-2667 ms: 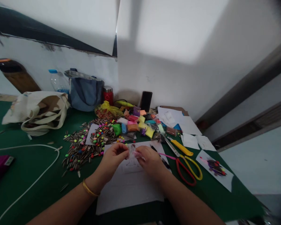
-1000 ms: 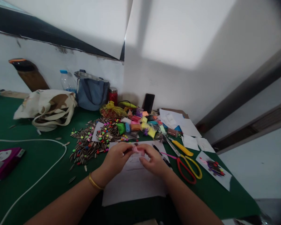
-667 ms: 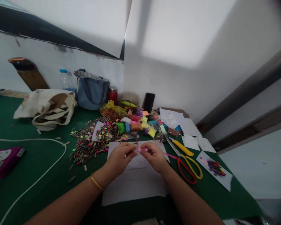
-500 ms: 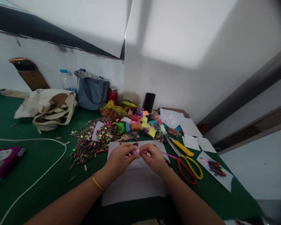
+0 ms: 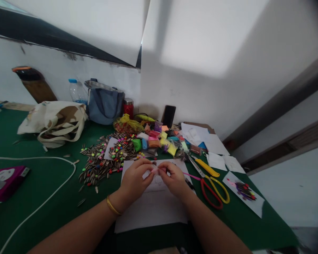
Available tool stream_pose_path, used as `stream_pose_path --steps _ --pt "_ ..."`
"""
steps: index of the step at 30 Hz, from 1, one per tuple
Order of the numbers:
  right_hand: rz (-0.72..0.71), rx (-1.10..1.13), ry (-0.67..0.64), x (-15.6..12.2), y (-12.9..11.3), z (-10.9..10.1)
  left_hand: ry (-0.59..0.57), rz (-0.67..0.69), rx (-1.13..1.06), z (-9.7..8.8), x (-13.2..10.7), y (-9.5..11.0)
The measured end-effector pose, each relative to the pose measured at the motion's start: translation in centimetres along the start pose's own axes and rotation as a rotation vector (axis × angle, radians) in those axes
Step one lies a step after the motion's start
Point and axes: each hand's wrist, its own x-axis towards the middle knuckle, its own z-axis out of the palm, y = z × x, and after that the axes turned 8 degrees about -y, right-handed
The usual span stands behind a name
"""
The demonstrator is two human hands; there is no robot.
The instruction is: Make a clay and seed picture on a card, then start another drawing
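Note:
Above a white sheet of paper (image 5: 159, 208), my left hand (image 5: 137, 176) and my right hand (image 5: 173, 178) meet fingertip to fingertip. Between them they pinch a small lump of pink modelling clay (image 5: 155, 170), partly covered by the fingers. What looks like clear plastic film may be around it; it is too small to tell. Faint drawn lines show on the paper below. Right of my right hand lie scissors (image 5: 214, 188) with one red and one yellow handle, a yellow box cutter (image 5: 208, 167) and a thin pink stick (image 5: 192, 176).
Sunflower seeds (image 5: 100, 165) mixed with coloured balls are heaped at left, beside several colourful clay packets (image 5: 153, 143). A phone (image 5: 169, 115) leans on the wall. A decorated card (image 5: 254, 204) lies right. Bags (image 5: 104, 106), a white cable (image 5: 50, 195) and a tissue box (image 5: 12, 183) are left.
My fingertips have shifted slightly around the pink clay, and more of a pale pink, filmy edge shows between them. Everything on the table stays in place.

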Motion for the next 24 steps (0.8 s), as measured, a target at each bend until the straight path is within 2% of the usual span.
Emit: stream_pose_path --steps 7,12,16,21,24 --pt "-0.019 -0.005 -0.055 -0.1 -0.2 0.0 -0.064 0.023 0.012 0.2 -0.1 -0.6" --pt "0.003 -0.008 0.029 0.0 -0.2 0.1 0.009 0.025 -0.015 0.0 -0.1 -0.2" --pt "0.040 -0.006 0.062 0.0 0.3 0.0 0.104 -0.095 -0.152 -0.1 0.1 -0.6" --pt "0.079 0.101 0.029 -0.1 1.0 0.1 0.017 -0.308 -0.502 -0.1 0.5 -1.0" --pt "0.087 0.110 0.005 -0.2 1.3 0.2 -0.024 -0.306 -0.524 -0.2 0.6 -0.8"
